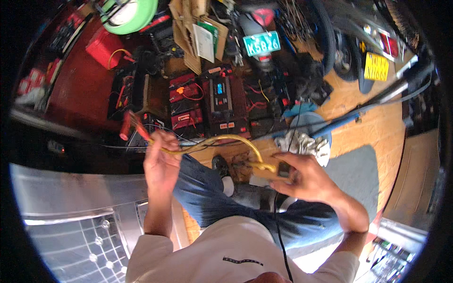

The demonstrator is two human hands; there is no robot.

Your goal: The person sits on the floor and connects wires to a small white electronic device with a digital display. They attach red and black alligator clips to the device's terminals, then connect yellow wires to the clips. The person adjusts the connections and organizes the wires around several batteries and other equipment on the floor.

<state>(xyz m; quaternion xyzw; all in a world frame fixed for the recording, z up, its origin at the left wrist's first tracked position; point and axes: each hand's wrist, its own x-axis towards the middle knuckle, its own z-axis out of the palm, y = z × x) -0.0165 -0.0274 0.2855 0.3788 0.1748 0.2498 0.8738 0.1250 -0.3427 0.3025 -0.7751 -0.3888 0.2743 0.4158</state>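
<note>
My left hand [163, 153] is closed around one end of a thick yellow cable [231, 137]. Past its fingertips sticks out a red two-armed piece [134, 127], which looks like a clamp but is blurred. The cable arcs across in front of me to my right hand [306, 177]. There, thumb and fingers grip a small dark block [283, 170] at the cable's other end, where a short yellow loop shows. Both hands are raised over my lap. Beyond them stand several dark red battery-like units, one being a large box with a lit blue display [220, 88].
A red box [104, 48] stands at the far left, by a green-rimmed round object [134, 16]. Cardboard [177, 33] leans at the back. A pale bucket with cloth [311, 146] is beyond my right hand. Scooters with plates [376, 66] stand far right. A black cord [279, 226] hangs before me.
</note>
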